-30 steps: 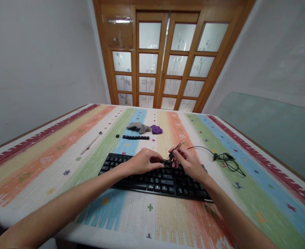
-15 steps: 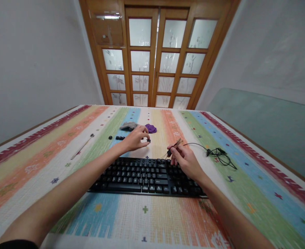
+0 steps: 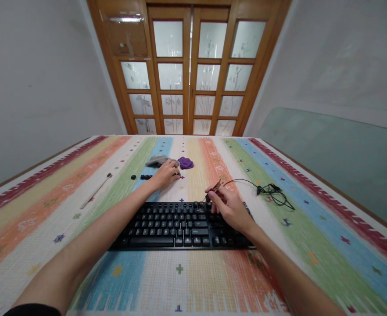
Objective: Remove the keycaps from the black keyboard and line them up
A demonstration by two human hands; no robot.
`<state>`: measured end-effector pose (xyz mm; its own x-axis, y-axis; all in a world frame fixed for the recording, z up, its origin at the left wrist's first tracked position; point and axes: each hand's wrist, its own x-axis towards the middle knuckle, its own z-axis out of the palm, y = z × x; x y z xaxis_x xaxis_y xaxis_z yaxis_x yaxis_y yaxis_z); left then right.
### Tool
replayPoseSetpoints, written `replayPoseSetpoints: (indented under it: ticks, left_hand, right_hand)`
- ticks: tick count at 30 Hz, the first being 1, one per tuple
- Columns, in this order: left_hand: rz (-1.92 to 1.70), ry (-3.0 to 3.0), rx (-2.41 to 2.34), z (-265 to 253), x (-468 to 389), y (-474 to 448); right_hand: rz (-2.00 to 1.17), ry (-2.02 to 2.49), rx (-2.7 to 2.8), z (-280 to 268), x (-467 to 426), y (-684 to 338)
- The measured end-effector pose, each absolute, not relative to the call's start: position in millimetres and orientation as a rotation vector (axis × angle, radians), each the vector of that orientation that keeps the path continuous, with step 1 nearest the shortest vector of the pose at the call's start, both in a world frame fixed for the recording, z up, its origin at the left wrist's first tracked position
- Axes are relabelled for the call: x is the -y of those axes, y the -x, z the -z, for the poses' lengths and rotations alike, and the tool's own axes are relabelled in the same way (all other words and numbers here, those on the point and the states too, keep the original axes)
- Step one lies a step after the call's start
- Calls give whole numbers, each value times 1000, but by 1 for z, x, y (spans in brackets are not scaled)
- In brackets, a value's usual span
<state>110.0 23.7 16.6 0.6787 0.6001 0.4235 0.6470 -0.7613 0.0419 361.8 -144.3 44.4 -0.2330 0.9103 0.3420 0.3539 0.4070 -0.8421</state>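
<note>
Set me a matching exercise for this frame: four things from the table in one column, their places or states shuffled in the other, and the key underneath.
Things
1. Purple lump
2. Long-handled brush
3. Keyboard
4. Cable bundle

Places or states
A. Lying in tangled loops, to the right of the right hand
B. Partly covered from view by the right hand
C. Lying aslant, to the left of the small black keys
D. Beside the grey cloth

Right pairs: 1-D, 2-C, 3-B, 4-A
</note>
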Motion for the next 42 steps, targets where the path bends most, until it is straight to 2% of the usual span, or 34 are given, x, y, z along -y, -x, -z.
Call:
replayPoseSetpoints:
  ticks: [23, 30, 35, 42]
  left_hand:
    - [594, 2755, 1091, -21, -13, -107]
    - [704, 2888, 938, -30, 32, -106]
    - [638, 3146, 760, -38, 81, -107]
    - [580, 3196, 803, -36, 112, -111]
  right_hand:
    - [-787, 1125, 1826, -44, 146, -359]
    - [-594, 1222, 1878, -44, 144, -359]
    - [-520, 1251, 1881, -45, 141, -362]
    - [-763, 1192, 1772, -32, 138, -354]
